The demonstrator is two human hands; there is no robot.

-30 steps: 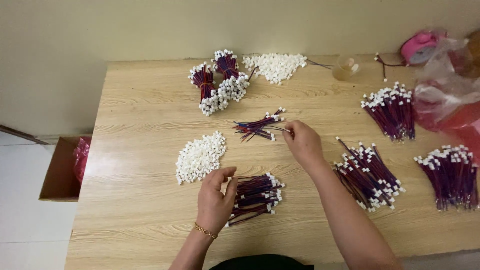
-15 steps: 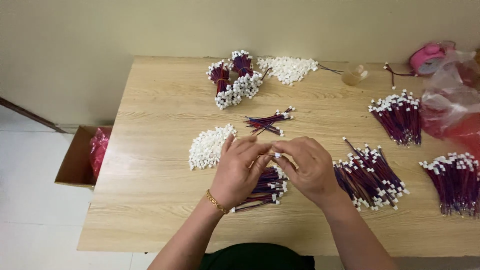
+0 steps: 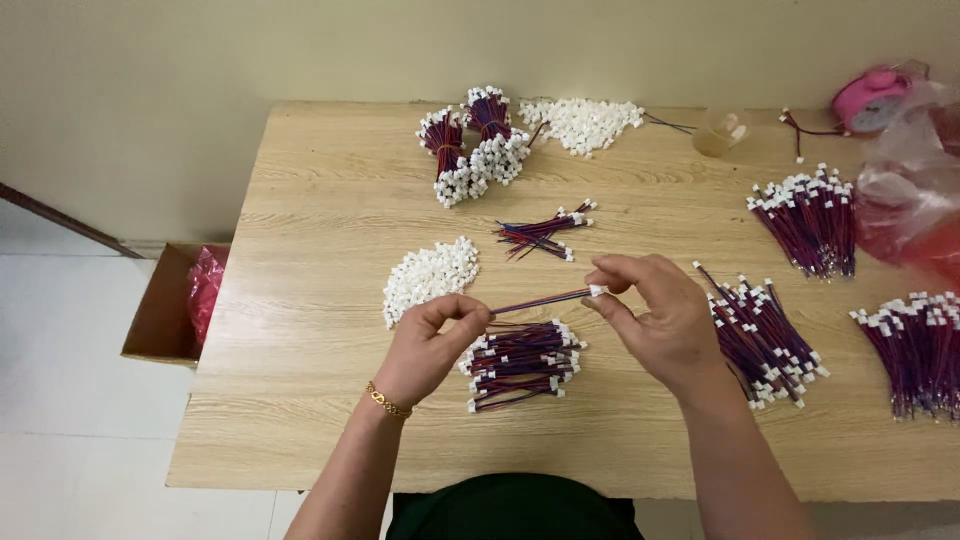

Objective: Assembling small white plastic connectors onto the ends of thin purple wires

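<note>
A thin red-and-dark wire lead [image 3: 540, 300] with a white plug at its right end is stretched between my two hands above the wooden table [image 3: 320, 200]. My left hand [image 3: 428, 345] pinches its left end. My right hand [image 3: 655, 320] pinches the plug end. Just below the lead lies a bundle of similar leads [image 3: 520, 362]. A heap of small white plastic connectors [image 3: 428, 278] sits to the left of my left hand, and a small loose group of leads [image 3: 540, 234] lies farther back.
More lead bundles lie at the right [image 3: 765, 335], far right [image 3: 915, 335] and back right [image 3: 810, 215]. Tied bundles [image 3: 470, 150] and another connector heap [image 3: 580, 120] sit at the back, with a clear cup [image 3: 722, 130], a pink object [image 3: 870, 98] and plastic bags [image 3: 915, 200]. A cardboard box [image 3: 170, 310] stands on the floor.
A second ago my right hand was at the loose leads farther back. Both hands then met over the near bundle, and now they hold one lead stretched between them.
</note>
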